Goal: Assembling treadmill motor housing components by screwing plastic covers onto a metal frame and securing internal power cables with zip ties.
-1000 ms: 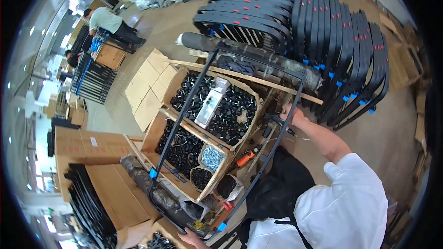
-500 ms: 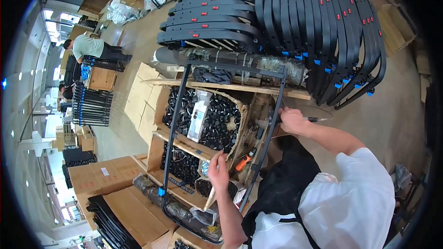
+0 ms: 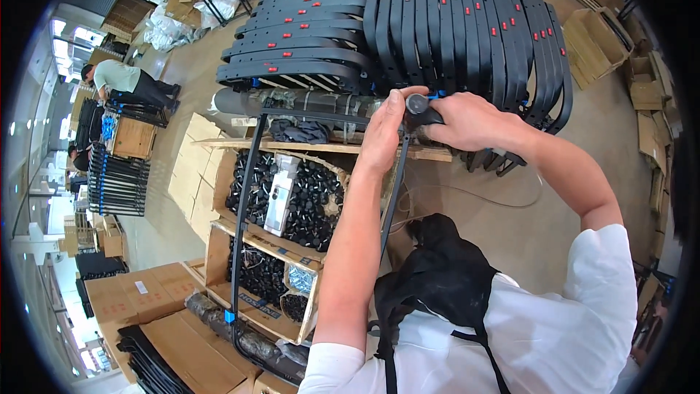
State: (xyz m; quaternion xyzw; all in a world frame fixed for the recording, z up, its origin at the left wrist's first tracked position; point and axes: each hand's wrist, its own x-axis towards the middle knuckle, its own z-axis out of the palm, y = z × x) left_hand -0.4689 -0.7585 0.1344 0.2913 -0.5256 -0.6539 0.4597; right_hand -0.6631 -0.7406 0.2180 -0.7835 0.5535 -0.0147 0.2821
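Note:
A black tubular metal frame (image 3: 246,197) lies across wooden supports and boxes in front of me. At its far right corner my left hand (image 3: 386,128) closes around the tube, the fingertips partly hidden behind a tool. My right hand (image 3: 470,121) grips this dark power tool (image 3: 418,106), whose round end faces up beside my left fingers. Its working tip is hidden. Below the frame, an open carton (image 3: 219,193) holds many black knobs (image 3: 310,204), with a pale, long device (image 3: 279,201) lying on them. Nearer, a divided wooden box (image 3: 310,306) contains black parts and silver fasteners (image 3: 300,278).
Curved black frames with red and blue fittings (image 3: 408,22) are stacked beyond my hands. A thin hose (image 3: 481,203) trails over the floor on the right. Wrapped rolls (image 3: 244,101) support the frame. Cartons (image 3: 157,292) stand at near left; another person (image 3: 120,79) bends over a stack farther off.
My right hand has lifted the tool from beside the frame to its far right corner. My left hand has moved from the near divided box up to that corner. The view has shifted slightly right.

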